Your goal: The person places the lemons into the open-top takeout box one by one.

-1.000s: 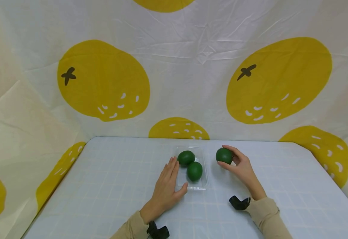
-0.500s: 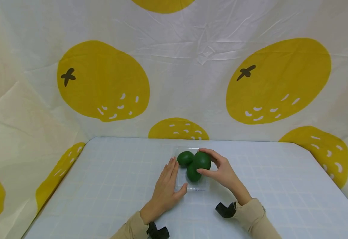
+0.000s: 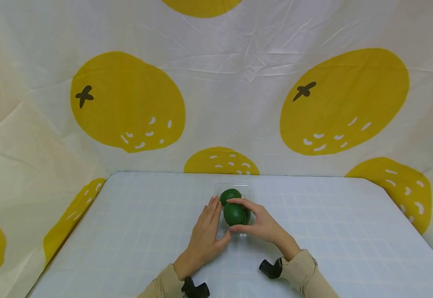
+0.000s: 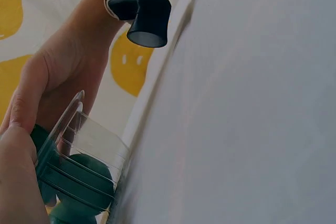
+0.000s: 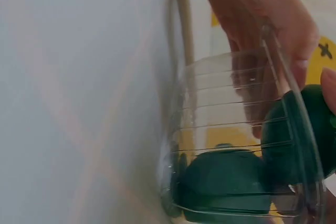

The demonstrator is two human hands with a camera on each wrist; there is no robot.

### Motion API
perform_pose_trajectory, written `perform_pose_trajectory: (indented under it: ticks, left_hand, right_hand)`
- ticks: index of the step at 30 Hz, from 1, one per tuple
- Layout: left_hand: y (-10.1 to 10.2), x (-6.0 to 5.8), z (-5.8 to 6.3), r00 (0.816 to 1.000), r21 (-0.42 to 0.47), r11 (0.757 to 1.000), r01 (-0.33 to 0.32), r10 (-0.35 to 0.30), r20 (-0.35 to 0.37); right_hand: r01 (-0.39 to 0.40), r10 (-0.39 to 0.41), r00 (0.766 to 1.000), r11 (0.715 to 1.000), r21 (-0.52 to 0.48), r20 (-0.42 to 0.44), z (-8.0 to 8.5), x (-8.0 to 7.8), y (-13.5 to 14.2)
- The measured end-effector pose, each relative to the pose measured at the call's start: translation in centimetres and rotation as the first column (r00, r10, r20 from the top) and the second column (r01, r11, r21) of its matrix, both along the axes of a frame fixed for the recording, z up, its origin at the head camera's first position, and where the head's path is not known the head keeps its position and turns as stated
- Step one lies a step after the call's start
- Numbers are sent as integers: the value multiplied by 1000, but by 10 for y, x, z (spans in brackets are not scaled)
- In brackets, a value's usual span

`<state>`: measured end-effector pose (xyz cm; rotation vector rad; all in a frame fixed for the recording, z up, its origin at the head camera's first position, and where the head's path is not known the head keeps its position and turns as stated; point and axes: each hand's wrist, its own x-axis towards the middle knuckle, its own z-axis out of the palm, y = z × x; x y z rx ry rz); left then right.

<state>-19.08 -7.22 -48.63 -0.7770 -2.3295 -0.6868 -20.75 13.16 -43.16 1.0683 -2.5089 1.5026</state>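
In the head view, my left hand (image 3: pixel 205 238) rests beside a clear plastic tray (image 3: pixel 247 187), fingers straight along its left side. My right hand (image 3: pixel 261 222) holds a smooth dark green egg-shaped fruit (image 3: pixel 234 215) between thumb and fingers, over the tray. A second green fruit (image 3: pixel 229 195) lies in the tray's far left part. The third green fruit (image 3: pixel 248 215) is mostly hidden behind the held one and my fingers. Through the ribbed tray wall (image 5: pixel 220 90), the right wrist view shows a fruit inside (image 5: pixel 226 182) and the held fruit (image 5: pixel 320 124) at the rim.
A pale checked cloth (image 3: pixel 127 231) covers the table. Behind it hangs a white curtain (image 3: pixel 235 95) printed with yellow fruit. Black wrist cameras sit on both wrists, the left one (image 3: pixel 195 288) and the right one (image 3: pixel 270 268) close above the table.
My right hand has carried the green fruit leftward from beside the tray to over it, then further left and nearer to me. The left hand has stayed in place at the tray.
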Motion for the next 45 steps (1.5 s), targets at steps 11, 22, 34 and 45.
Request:
perform_pose_trajectory:
  ticks: [11, 22, 34, 45]
  left_hand:
    - [0, 1, 1, 1000, 7, 1000, 1, -1, 3]
    - [0, 1, 1, 1000, 14, 1000, 19, -19, 17]
    - [2, 3, 3, 1000, 9, 1000, 3, -3, 28]
    - [2, 3, 3, 999, -9, 1000, -5, 5, 36]
  right_hand:
    - [-69, 87, 975, 993, 93, -206, -4, -5, -3]
    - [-5, 64, 948, 982, 188, -312, -5, -2, -5]
    - [-18, 62, 945, 990, 140, -320, -7, -2, -5]
    - [-13, 42, 921, 997, 79, -386, -12, -5, -6]
